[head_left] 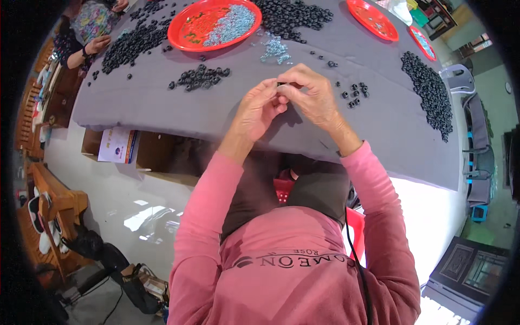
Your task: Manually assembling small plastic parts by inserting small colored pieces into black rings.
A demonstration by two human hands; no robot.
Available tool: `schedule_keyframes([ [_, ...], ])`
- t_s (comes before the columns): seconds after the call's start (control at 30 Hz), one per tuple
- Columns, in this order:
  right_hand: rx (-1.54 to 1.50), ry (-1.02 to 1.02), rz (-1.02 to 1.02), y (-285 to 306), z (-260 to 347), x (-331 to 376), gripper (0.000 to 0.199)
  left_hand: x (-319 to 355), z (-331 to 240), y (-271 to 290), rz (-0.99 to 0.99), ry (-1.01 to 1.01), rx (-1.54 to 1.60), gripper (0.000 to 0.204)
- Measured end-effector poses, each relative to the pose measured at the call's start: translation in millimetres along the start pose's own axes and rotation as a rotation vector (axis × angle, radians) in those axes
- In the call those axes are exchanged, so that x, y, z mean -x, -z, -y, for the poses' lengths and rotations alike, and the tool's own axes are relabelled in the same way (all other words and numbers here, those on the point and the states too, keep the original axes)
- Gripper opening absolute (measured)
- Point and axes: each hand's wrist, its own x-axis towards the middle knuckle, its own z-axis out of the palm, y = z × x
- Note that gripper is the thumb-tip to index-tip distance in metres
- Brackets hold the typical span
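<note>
My left hand point(253, 111) and my right hand point(317, 100) meet above the grey cloth, fingertips pinched together. Between them shows a bit of a small black piece point(280, 84), mostly hidden by the fingers. It resembles the shiny black round pieces lying around, but its exact kind is too small to tell. To the left of my hands lies a loose cluster of black round pieces point(200, 77). A smaller group of black pieces point(355, 96) sits just right of my right hand. Beyond my fingertips is a little heap of small silvery-blue parts point(275, 49).
A red tray point(174, 38) holds silvery-blue, red and green bits at the far side. Large black heaps point(295, 19) lie beyond and along the right edge point(428, 92). Another red tray point(374, 24) stands far right. A person's hand point(98, 44) is at far left.
</note>
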Motion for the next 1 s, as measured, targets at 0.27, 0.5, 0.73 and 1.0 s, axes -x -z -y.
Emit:
schedule_keyframes([
  [0.27,0.095,0.059,-0.019,-5.0,-3.5,3.0,0.014,4.6,-9.8,7.1,0.109,0.153,0.021,0.017],
  [0.5,0.005,-0.038,0.035,-2.5,1.3,5.9,0.014,4.9,-4.2,6.5,0.059,0.100,0.028,0.016],
  [0.73,0.062,-0.040,0.008,4.8,-4.4,11.3,0.015,5.3,-8.2,12.0,0.034,0.024,0.059,0.012],
  [1.0,0.239,-0.300,-0.173,59.3,-38.3,-6.4,0.008,1.3,-20.6,23.2,-0.131,-0.256,0.040,0.014],
])
